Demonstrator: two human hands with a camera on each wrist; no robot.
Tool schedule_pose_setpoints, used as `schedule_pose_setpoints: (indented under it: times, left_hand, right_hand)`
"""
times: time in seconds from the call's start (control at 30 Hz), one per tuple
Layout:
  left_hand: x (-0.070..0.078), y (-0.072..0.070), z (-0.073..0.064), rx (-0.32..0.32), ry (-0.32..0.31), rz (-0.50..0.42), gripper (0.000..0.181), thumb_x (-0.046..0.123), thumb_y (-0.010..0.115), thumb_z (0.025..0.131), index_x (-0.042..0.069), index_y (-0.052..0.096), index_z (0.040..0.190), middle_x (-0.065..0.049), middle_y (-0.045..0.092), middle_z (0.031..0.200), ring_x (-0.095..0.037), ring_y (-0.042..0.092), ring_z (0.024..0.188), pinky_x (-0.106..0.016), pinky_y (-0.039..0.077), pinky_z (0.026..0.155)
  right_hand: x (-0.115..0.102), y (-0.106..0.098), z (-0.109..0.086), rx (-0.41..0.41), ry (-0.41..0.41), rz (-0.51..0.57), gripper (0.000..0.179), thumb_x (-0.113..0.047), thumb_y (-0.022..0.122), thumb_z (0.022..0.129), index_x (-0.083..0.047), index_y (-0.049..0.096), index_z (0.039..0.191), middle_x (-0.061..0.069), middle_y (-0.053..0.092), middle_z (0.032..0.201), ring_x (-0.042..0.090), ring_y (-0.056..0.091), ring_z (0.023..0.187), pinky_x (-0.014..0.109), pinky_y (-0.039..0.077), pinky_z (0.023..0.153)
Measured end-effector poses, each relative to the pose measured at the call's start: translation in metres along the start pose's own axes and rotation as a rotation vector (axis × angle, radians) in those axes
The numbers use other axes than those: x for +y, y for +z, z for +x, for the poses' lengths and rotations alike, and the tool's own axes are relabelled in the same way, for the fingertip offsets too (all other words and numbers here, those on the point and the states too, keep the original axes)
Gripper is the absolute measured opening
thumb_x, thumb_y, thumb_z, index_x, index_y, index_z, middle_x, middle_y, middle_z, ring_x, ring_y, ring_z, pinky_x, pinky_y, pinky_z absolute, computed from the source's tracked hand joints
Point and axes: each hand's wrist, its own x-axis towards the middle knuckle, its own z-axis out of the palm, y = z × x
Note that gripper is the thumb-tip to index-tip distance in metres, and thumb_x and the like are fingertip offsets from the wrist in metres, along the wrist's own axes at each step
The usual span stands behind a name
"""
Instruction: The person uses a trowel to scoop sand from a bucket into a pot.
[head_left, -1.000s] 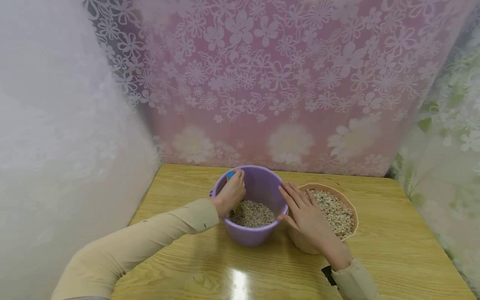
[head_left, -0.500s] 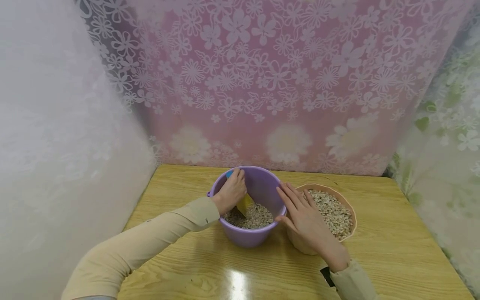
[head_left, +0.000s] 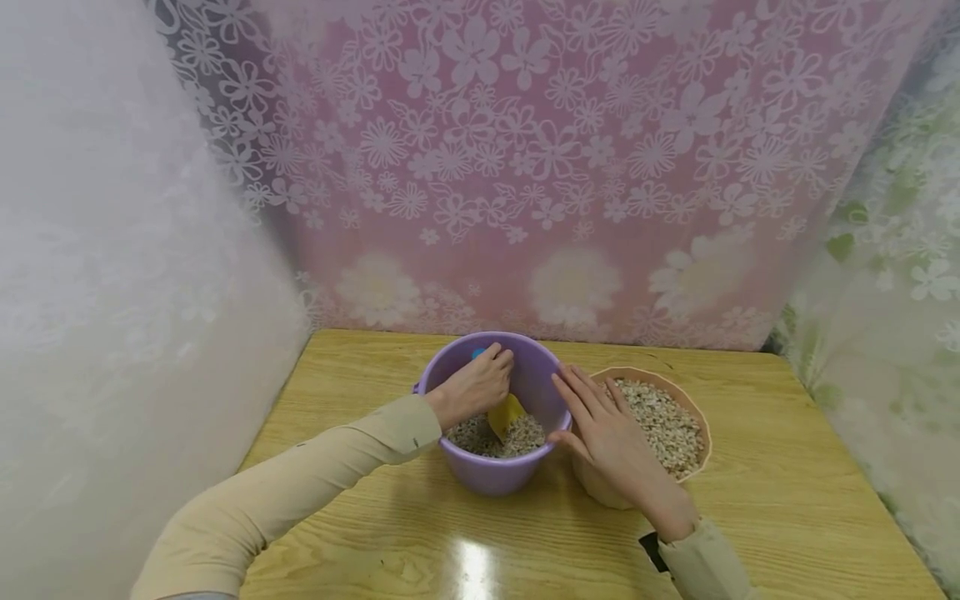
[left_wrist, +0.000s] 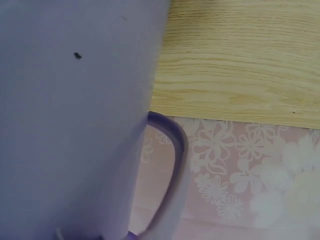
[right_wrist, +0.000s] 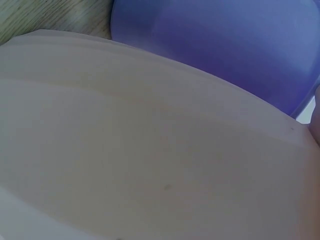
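Note:
My left hand (head_left: 478, 387) reaches inside a purple bucket (head_left: 498, 477) and grips a small shovel (head_left: 506, 417). The shovel has a yellow blade and a blue handle end. Its blade tip is in the pale gravel-like grains (head_left: 527, 435) at the bucket's bottom. Straight fingers of my right hand (head_left: 622, 446) rest against the bucket's right rim. That hand lies over the near left side of a peach-coloured tub (head_left: 708, 442) filled with similar grains (head_left: 667, 425). Most of the shovel's handle is hidden by my left fingers. Neither hand's grip shows clearly in the wrist views.
Bucket and tub stand side by side on a wooden table (head_left: 787, 483). A flowered pink curtain (head_left: 525, 208) hangs behind it. The bucket's handle (left_wrist: 181, 150) hangs at its side in the left wrist view. A pale wall (head_left: 112, 292) rises on the left.
My left hand has moved right inside the bucket with the shovel, whose yellow blade has come into fuller view. My right hand stays at the rim.

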Motion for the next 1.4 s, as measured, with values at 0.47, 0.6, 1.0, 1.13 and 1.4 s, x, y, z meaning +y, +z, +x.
schedule_pose_setpoints:
  times: [0.47, 0.6, 1.0, 1.13, 1.4]
  left_hand:
    - [0.002, -0.007, -0.007, 0.007, -0.066, -0.189, 0.024, 0.028, 0.053, 0.105, 0.023, 0.076, 0.097, 0.006, 0.069, 0.099, -0.015, 0.049, 0.088, -0.031, 0.035, 0.079]
    - [0.002, -0.006, -0.011, -0.048, -0.101, -0.296, 0.027, 0.038, 0.057, 0.102, 0.022, 0.077, 0.094, 0.005, 0.069, 0.095, -0.015, 0.051, 0.086, -0.031, 0.034, 0.077]
    - [-0.008, -0.009, -0.026, -0.085, -0.334, -0.654, 0.046, 0.054, 0.055, 0.098, 0.016, 0.078, 0.087, -0.002, 0.072, 0.091, -0.022, 0.059, 0.089, -0.039, 0.048, 0.083]
    - [-0.013, -0.013, -0.029, -0.116, -0.411, -0.700, 0.048, 0.054, 0.055, 0.099, 0.013, 0.077, 0.089, -0.004, 0.071, 0.094, -0.024, 0.060, 0.094, -0.043, 0.049, 0.091]
    - [-0.017, -0.020, -0.043, -0.044, -0.546, -0.733, 0.046, 0.054, 0.059, 0.096, 0.012, 0.069, 0.079, -0.003, 0.068, 0.086, -0.023, 0.061, 0.095, -0.038, 0.045, 0.081]
  right_hand:
    - [0.000, -0.001, 0.000, 0.028, -0.017, -0.016, 0.089, -0.069, 0.014, 0.099, -0.004, 0.040, 0.154, 0.018, 0.038, 0.159, 0.035, 0.038, 0.145, 0.059, 0.026, 0.116]
    - [0.001, 0.000, 0.000, 0.027, -0.018, -0.018, 0.089, -0.069, 0.014, 0.099, -0.004, 0.040, 0.154, 0.018, 0.037, 0.159, 0.035, 0.038, 0.145, 0.059, 0.026, 0.116]
    - [-0.001, 0.000, 0.000, 0.008, -0.011, 0.007, 0.089, -0.068, 0.016, 0.100, -0.003, 0.038, 0.155, 0.018, 0.035, 0.160, 0.036, 0.036, 0.146, 0.061, 0.025, 0.116]
    - [-0.002, -0.001, -0.001, -0.010, -0.006, 0.013, 0.086, -0.067, 0.019, 0.101, -0.003, 0.035, 0.156, 0.018, 0.033, 0.162, 0.036, 0.034, 0.147, 0.060, 0.025, 0.117]
    - [-0.001, 0.000, -0.001, -0.019, 0.001, 0.001, 0.084, -0.066, 0.020, 0.102, -0.003, 0.033, 0.157, 0.017, 0.031, 0.163, 0.035, 0.032, 0.148, 0.059, 0.025, 0.117]
